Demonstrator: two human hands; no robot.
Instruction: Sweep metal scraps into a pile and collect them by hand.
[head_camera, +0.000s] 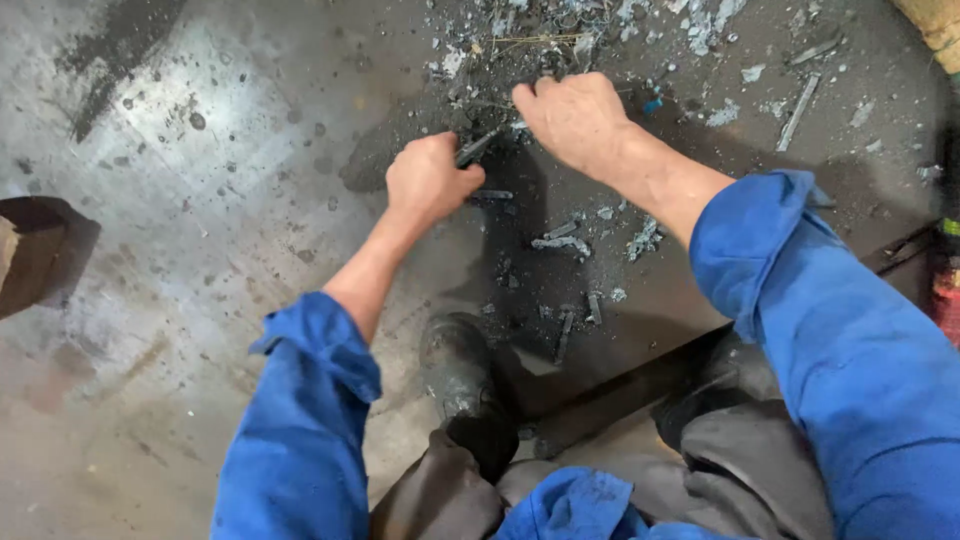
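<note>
A thin dark metal strip (478, 146) sits in the left hand (428, 180), which is closed in a fist around its lower end, the strip poking up and to the right from between thumb and fingers toward the debris; it lies just above the floor at the near edge of a pile of grey scrap and ash (560, 40). The right hand (575, 118) lies knuckles up just beside it, fingers curled down into the same pile; whether it has hold of anything under the palm cannot be told, since the fingertips are hidden. Between the hands and the person's dark shoe (455, 365) more short strips (562, 242) lie scattered among pale flakes; a longer bar (799, 110) rests well apart to the right; the blue sleeves (300, 420) are pushed up clear of the dirt. The concrete floor (200, 200) is stained and speckled; a brown block (25, 255) stands at the left edge.

Judging from this, sorting strips out of rubbish goes best with a firm grip low on each piece, as the left fist has; lifting rather than dragging keeps ash from smearing; bare fingers raking blind through sharp fragments risk a cut, so picking by visible ends seems wiser than scooping.
</note>
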